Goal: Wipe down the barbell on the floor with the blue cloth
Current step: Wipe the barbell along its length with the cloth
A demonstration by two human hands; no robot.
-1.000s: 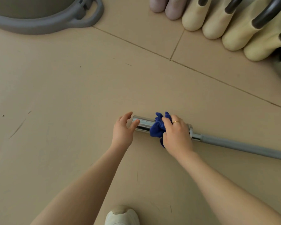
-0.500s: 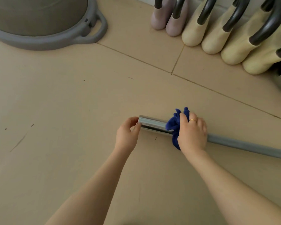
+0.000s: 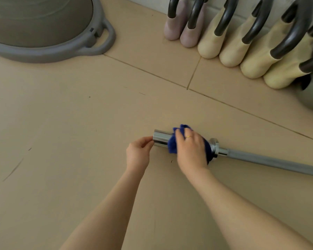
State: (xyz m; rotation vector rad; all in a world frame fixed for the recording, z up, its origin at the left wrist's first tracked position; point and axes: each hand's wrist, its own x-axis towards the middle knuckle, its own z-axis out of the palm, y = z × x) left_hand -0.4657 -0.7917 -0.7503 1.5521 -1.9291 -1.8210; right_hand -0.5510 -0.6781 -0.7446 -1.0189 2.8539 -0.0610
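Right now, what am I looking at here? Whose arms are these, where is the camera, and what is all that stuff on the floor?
There is no machine here: these are a person's two bare arms, filmed by a camera worn on their head that looks forward and down. That is why the arms reach in from the bottom edge.

On the tan floor lies a barbell, a long metal bar with a shiny thick end. The right hand, wearing a ring, presses a bunched blue cloth around that shiny end to wipe it. The left hand pinches the very tip of the bar, apparently to steady it.

Further back, a row of kettlebells, pale purple and cream with dark handles, stands along the wall. At top left is part of a large grey dome-shaped item with a rim and handle; it may be a balance trainer.
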